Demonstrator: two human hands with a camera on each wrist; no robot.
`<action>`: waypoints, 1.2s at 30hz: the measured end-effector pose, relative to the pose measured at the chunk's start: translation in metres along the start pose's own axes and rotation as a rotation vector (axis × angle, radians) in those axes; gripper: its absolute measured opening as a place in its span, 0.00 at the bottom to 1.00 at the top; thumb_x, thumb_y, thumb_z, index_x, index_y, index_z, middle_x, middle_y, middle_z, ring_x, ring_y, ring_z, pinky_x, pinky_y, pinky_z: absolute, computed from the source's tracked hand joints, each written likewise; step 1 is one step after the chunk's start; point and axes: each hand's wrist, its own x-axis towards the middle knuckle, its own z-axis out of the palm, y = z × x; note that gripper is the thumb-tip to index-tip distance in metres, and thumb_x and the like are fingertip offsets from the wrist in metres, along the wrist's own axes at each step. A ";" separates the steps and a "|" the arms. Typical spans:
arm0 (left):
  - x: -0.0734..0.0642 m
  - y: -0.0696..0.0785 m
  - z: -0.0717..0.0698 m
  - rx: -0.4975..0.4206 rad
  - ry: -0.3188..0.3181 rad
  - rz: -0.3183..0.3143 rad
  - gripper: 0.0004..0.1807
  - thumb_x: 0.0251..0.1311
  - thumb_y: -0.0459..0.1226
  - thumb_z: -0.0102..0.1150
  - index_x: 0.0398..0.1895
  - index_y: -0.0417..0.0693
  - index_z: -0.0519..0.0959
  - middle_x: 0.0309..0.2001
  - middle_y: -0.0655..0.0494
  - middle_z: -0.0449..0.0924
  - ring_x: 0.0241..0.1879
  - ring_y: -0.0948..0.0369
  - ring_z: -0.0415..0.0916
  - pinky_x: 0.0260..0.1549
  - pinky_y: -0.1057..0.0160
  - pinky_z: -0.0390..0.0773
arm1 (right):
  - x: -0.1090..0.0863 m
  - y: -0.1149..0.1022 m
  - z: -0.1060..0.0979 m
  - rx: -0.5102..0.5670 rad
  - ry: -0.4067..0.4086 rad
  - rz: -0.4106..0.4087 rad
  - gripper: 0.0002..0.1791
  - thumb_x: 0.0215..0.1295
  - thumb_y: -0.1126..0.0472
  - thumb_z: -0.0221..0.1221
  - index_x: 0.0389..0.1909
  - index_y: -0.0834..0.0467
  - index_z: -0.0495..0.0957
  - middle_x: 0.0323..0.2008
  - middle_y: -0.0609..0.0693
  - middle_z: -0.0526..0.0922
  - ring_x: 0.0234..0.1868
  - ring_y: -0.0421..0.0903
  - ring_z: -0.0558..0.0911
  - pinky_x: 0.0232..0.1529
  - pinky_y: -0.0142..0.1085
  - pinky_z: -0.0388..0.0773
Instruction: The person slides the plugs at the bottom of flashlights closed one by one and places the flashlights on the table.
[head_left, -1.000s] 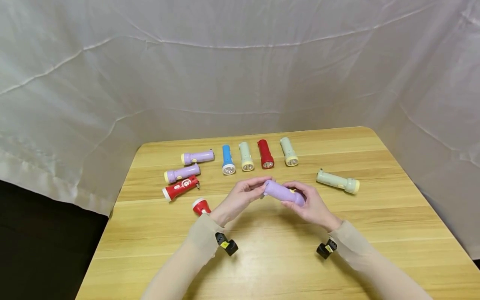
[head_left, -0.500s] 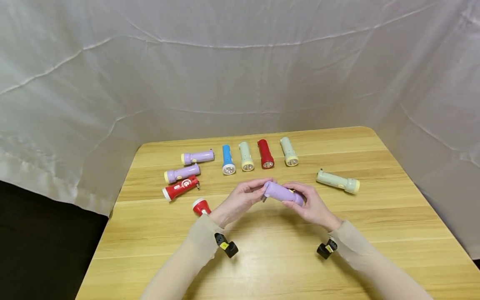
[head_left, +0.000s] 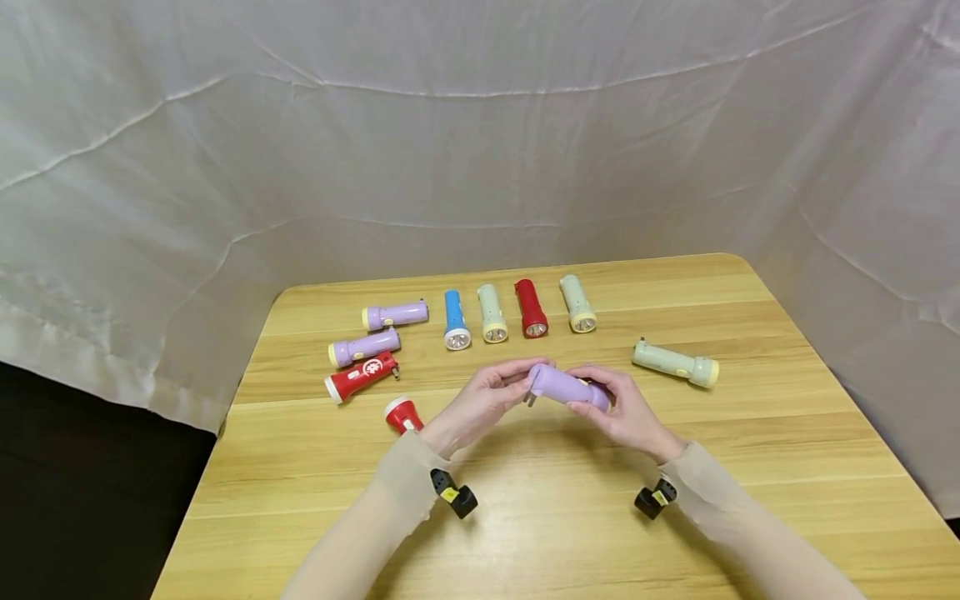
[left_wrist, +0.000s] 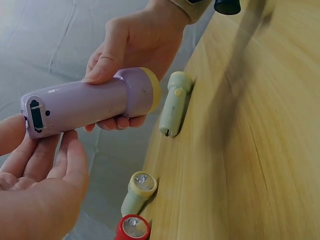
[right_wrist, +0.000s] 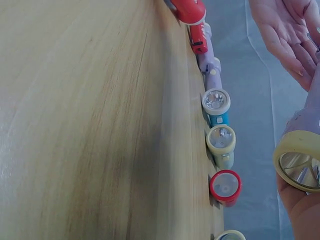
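Lavender flashlight (head_left: 558, 385): yellow rim (left_wrist: 156, 91), dark tail slot (left_wrist: 37, 118)
Flashlight head (left_wrist: 134, 92): toward right edge of tabletop (head_left: 562, 542)
Flashlight body (left_wrist: 75, 107): held aloft

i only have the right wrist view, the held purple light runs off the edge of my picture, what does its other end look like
Observer: The left wrist view shows a dark slot in that end of the purple light.
Operator: ok, anything lying over on the far right
Observer: Yes, the head view shows a green light on its side on the table, its yellow-rimmed end toward the right.
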 end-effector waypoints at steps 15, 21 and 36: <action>0.000 -0.002 0.001 -0.051 -0.022 -0.019 0.26 0.75 0.29 0.46 0.74 0.38 0.63 0.75 0.41 0.64 0.59 0.67 0.74 0.61 0.72 0.75 | -0.002 -0.002 -0.001 0.019 -0.004 0.006 0.20 0.59 0.70 0.67 0.54 0.63 0.80 0.49 0.61 0.86 0.45 0.35 0.79 0.46 0.31 0.75; 0.002 -0.004 0.004 -0.067 -0.018 -0.041 0.26 0.74 0.28 0.46 0.74 0.38 0.64 0.75 0.42 0.65 0.57 0.68 0.75 0.59 0.73 0.76 | -0.006 0.001 -0.004 0.013 0.001 0.028 0.20 0.58 0.70 0.67 0.53 0.64 0.80 0.50 0.62 0.86 0.45 0.35 0.79 0.47 0.32 0.75; -0.002 -0.004 0.004 -0.014 0.009 -0.085 0.26 0.73 0.31 0.50 0.74 0.44 0.67 0.73 0.46 0.68 0.61 0.66 0.75 0.67 0.64 0.73 | -0.007 0.001 -0.001 -0.010 0.014 0.019 0.21 0.55 0.73 0.68 0.52 0.67 0.81 0.49 0.63 0.87 0.45 0.37 0.81 0.48 0.32 0.76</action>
